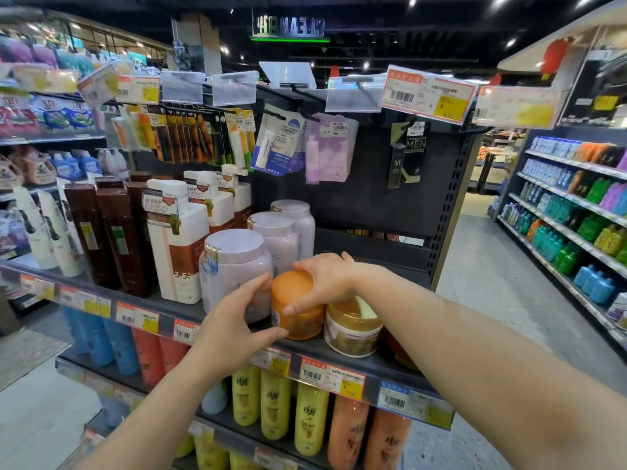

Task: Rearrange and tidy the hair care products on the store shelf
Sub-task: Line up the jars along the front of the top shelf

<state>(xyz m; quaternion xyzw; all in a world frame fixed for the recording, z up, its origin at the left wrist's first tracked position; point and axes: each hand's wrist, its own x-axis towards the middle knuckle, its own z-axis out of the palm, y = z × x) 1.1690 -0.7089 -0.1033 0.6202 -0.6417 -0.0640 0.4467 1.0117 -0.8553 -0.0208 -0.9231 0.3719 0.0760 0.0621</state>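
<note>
An orange jar (294, 308) with an orange lid stands on the dark shelf (339, 359) near its front edge. My right hand (325, 279) grips the jar's lid from above. My left hand (237, 320) is at the jar's left side, thumb under its base and fingers spread against it. Right of the orange jar sits a gold-lidded jar (353, 329), partly under my right wrist. To the left, three pale lilac tubs (234, 266) run back in a row.
White pump bottles (178, 245) and brown boxes (115, 232) fill the shelf's left part. Hanging lip balms and cards (281, 144) dangle above. Yellow and orange bottles (274, 408) line the shelf below. An aisle runs right, beside another stocked shelf (573, 225).
</note>
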